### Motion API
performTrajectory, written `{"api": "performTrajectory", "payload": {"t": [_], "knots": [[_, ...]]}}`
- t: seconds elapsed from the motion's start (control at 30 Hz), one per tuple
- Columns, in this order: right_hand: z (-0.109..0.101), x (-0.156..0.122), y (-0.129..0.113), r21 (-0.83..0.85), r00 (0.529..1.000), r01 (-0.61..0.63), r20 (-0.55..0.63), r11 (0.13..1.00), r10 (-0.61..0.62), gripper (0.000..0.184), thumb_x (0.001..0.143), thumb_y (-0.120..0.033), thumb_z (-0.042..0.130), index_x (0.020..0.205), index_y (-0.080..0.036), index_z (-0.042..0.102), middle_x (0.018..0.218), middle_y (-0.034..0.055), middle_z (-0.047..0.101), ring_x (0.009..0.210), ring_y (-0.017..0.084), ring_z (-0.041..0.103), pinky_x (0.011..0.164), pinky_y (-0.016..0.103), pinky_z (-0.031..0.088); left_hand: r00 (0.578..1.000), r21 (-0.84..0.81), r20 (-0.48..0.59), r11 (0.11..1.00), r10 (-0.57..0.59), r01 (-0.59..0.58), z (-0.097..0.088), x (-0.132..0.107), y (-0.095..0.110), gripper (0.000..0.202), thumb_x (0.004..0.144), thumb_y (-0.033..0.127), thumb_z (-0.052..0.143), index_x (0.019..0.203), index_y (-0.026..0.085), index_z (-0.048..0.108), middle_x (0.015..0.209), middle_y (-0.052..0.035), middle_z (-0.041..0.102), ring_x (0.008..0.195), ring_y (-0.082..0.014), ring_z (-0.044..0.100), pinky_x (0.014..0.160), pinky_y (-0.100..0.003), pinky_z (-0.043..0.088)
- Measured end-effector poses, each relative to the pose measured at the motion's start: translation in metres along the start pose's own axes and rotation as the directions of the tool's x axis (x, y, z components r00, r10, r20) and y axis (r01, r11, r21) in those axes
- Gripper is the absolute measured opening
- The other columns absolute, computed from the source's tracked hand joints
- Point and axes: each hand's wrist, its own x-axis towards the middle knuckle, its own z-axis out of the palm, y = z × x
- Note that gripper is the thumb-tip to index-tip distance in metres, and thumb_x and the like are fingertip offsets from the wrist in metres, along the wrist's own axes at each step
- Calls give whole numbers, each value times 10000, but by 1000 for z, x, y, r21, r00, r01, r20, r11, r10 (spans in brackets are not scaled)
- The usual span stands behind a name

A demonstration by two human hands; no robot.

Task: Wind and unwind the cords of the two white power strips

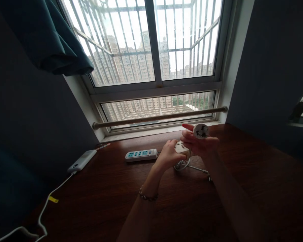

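Head view: fingers of the left hand (pixel 168 154) grasp a white socket block (pixel 181 148); fingers of the right hand (pixel 204 146) hold a round white connector (pixel 200 131) just right, both above the wooden table (pixel 103 201). White cord (pixel 197 168) lies below, power strip (pixel 141 155) left, window (pixel 156 88) far.

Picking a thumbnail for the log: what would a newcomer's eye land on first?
Probably the bright barred window at top centre, against the dark room. Next, below it and right of centre, the hands: the left grips a white socket block, the right a round white piece with dark marks on its face. Then the teal-faced power strip on the table, just left of the hands.
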Motion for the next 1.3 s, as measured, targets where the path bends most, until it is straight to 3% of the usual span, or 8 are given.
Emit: {"api": "performTrajectory", "payload": {"t": [0.13,0.27,0.47,0.7,0.83,0.9,1.07,1.3], "knots": [[-3,-4,-15,-176,979,120,-140,977,-146,577,616,-734,473,799,-210,633,661,22,425,564,130,394,421,248,331,999,-97,8,995,-34,35,-1,4,-3,405,602,383,698,928,168,591,846,-25,602,794,-194,557,695,-292,435],[7,-6,-25,-457,945,143,-199,878,-257,495,627,-691,569,700,-204,626,718,41,547,592,150,504,464,277,411,985,-75,-157,995,-76,65,1,5,-1,442,615,381,700,971,151,574,902,-54,575,831,-197,549,737,-308,441],[27,-4,-15,-848,790,-113,-393,518,-471,309,796,-464,568,742,-169,642,517,-11,586,459,118,541,493,237,427,913,138,-405,990,46,11,17,2,3,522,662,228,645,1143,140,461,1013,-85,420,766,-170,516,717,-318,477],[26,-3,-11,-982,841,-67,-152,179,-519,257,808,-409,582,821,-167,666,609,6,648,534,131,596,532,229,442,825,427,-528,903,201,54,14,4,-1,667,629,88,618,1251,112,378,1086,-147,409,883,-246,526,700,-357,500],[31,-2,1,-989,756,-4,94,-147,-648,255,807,-387,590,843,-144,658,693,48,677,594,147,622,582,244,464,766,492,-567,871,302,21,6,0,5,596,693,123,606,1250,121,394,1067,-143,432,908,-246,526,684,-338,504],[34,-1,7,-971,694,-7,167,-240,-700,252,809,-377,591,872,-139,648,702,50,680,594,142,626,585,238,471,731,501,-587,866,347,-8,5,-3,10,530,749,163,581,1246,137,400,1052,-135,450,883,-230,533,668,-328,504],[36,-3,17,-961,591,-2,224,-278,-775,182,775,-333,645,851,-174,600,702,25,680,558,124,616,570,232,476,625,455,-673,888,396,-73,3,-8,20,430,821,221,535,1212,107,397,1026,-143,478,911,-217,532,703,-326,501],[29,-11,37,-989,561,-117,5,-86,-828,251,697,-422,694,754,-232,540,756,61,683,687,210,651,606,322,507,567,503,-665,852,486,-141,-7,-13,26,383,826,244,544,1177,150,420,1048,-123,482,953,-194,535,709,-291,499]]}}
